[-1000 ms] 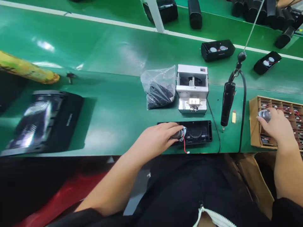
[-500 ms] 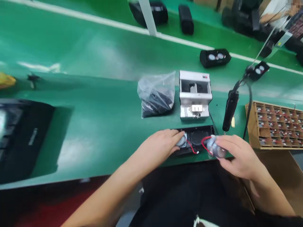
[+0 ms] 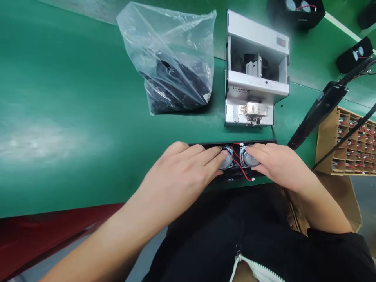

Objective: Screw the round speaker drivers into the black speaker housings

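Carried into the speaker housing (image 3: 235, 176), the right driver (image 3: 250, 159) is pressed under the flat right hand (image 3: 279, 164), the left driver (image 3: 226, 161) under the flat left hand (image 3: 182, 172).

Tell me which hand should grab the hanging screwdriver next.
Probably right: the right hand rests on the right speaker, nearer the screwdriver; the left hand covers the left speaker, farther away.

Glossy clear plastic bag (image 3: 173, 58); brushed metal feeder (image 3: 255, 74) (matt); cardboard tray (image 3: 326, 137).
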`<state>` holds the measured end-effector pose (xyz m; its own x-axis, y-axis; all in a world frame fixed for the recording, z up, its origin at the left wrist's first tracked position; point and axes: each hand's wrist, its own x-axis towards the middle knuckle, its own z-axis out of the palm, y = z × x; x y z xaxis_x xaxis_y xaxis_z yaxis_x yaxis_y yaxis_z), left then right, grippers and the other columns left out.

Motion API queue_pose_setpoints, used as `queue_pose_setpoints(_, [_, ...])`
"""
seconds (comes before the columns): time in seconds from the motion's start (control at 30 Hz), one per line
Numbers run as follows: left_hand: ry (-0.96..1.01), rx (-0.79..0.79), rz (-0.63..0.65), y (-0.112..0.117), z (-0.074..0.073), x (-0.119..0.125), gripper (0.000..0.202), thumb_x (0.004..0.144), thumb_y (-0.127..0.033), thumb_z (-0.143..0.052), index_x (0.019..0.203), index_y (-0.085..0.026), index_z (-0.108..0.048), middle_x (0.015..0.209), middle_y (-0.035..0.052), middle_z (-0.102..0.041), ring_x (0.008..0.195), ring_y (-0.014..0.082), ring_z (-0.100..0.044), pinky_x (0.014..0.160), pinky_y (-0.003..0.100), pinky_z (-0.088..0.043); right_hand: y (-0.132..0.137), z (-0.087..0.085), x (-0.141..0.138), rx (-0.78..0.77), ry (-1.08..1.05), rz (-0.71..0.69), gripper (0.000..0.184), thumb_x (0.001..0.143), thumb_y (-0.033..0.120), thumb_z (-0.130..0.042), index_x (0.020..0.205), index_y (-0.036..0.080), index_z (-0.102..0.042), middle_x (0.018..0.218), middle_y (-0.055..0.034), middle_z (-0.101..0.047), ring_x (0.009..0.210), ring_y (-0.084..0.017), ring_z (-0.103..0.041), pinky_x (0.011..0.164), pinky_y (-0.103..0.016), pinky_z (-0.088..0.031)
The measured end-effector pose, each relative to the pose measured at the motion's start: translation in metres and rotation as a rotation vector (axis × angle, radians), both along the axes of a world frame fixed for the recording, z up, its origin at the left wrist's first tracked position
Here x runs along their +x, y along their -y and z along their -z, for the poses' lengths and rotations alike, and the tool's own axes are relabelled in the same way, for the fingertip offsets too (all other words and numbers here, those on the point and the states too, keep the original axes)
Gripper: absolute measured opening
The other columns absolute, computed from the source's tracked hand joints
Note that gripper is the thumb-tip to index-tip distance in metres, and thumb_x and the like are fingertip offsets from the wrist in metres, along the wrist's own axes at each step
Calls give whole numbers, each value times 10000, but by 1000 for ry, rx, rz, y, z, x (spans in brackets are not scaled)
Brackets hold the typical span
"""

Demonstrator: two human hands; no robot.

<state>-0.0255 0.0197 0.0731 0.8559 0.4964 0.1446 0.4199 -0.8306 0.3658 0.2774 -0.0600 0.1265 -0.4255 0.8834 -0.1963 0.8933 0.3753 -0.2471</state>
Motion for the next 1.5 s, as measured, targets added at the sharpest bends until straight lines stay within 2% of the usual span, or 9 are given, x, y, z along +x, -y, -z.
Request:
queue_pose_setpoints(0.23, [29, 69, -35, 0, -6, 4, 291, 1257, -333, -532, 1336, -235, -795, 1253, 127, -916, 971, 332, -796, 840, 491, -468, -4, 2, -2, -46, 86, -10, 417, 1010, 320, -961, 1370, 237, -767, 1278, -115, -902, 1005, -275, -859, 749, -417, -676])
queue_pose_setpoints(0.33, [39, 51, -19, -2, -7, 3, 286, 1260, -346, -530, 1308, -244, -793, 1237, 124, -919, 965, 334, -798, 837, 489, -462, -1, 0, -2, -40, 110, -17, 393, 1059, 302, -901, 1415, 228, -753, 1329, -139, -896, 1034, -272, -859, 780, -414, -693])
queue_pose_setpoints(0.47, [46, 21, 1, -6, -7, 0, 317, 1264, -347, -529, 1388, -233, -798, 1250, 125, -925, 973, 336, -812, 836, 491, -472, 1, 0, -2, -35, 136, -34, 401, 1138, 223, -749, 1535, 183, -706, 1301, -154, -896, 1018, -275, -855, 792, -427, -708])
queue_pose_setpoints(0.67, [85, 11, 6, -8, -6, -1, 318, 1255, -330, -563, 1417, -223, -816, 1261, 119, -930, 962, 325, -822, 837, 484, -471, -7, -3, -1, -96, 153, -73, 397, 1105, 267, -819, 1486, 181, -748, 1422, -173, -890, 1113, -294, -871, 832, -432, -739])
queue_pose_setpoints(0.8, [99, 2, -4, -9, -7, 1, 264, 1246, -324, -584, 1377, -256, -803, 1252, 87, -937, 937, 308, -814, 826, 473, -440, -12, -10, -5, -136, 165, -77, 350, 1130, 184, -742, 1478, 147, -752, 1422, -178, -891, 1116, -300, -872, 868, -456, -750])
queue_pose_setpoints(0.9, [95, 22, 4, -9, -9, 2, 257, 1256, -313, -560, 1349, -242, -789, 1236, 84, -938, 907, 296, -802, 827, 475, -420, -15, -13, -8, -172, 171, -83, 330, 1148, 206, -716, 1468, 141, -766, 1449, -194, -886, 1131, -304, -875, 919, -467, -757])
queue_pose_setpoints(1.1, [88, -28, -15, -10, -10, -1, 272, 1234, -307, -609, 1393, -264, -826, 1198, 63, -931, 923, 300, -810, 854, 468, -434, -15, -16, -12, -191, 194, -75, 420, 1169, 146, -624, 1569, 115, -747, 1515, -217, -868, 1227, -315, -880, 1028, -480, -768])
queue_pose_setpoints(1.3, [72, 22, 32, -14, -11, -2, 346, 1254, -340, -598, 1499, -185, -788, 1259, 114, -930, 954, 314, -841, 877, 479, -448, -5, -23, -15, -41, 223, -74, 482, 1202, 149, -536, 1656, 53, -668, 1505, -221, -867, 1156, -317, -869, 941, -486, -769])
queue_pose_setpoints(1.5, [90, 133, 72, -17, -13, -1, 352, 1312, -312, -459, 1403, -140, -752, 1209, 137, -932, 943, 296, -863, 814, 481, -411, -11, -25, -14, -156, 176, -40, 377, 1215, 176, -546, 1533, 103, -735, 1484, -203, -857, 1204, -315, -845, 1010, -504, -736])
